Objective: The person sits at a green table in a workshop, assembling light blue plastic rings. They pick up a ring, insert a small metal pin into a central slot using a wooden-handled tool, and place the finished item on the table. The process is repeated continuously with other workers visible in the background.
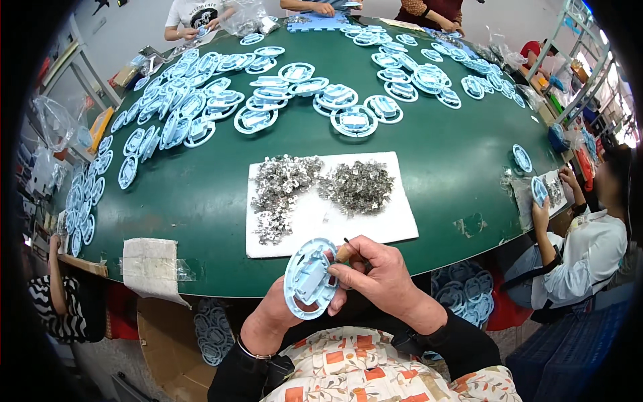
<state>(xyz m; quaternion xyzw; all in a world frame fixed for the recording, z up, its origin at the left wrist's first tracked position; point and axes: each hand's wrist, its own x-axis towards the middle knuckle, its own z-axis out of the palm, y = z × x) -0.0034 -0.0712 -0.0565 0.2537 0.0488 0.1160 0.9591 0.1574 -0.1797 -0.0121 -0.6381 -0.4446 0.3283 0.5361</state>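
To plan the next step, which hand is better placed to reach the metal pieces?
Probably the right hand: it is nearer the metal pieces, while the left hand supports the blue part.

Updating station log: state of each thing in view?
Held blue part: lifted, tilted
Left hand: gripping held blue part
Right hand: fingers curled, at its edge
White board: flat on green table
Metal pieces: loose, two heaps on board
Other blue parts: scattered, many overlapping
Cloth pad: draped over table edge
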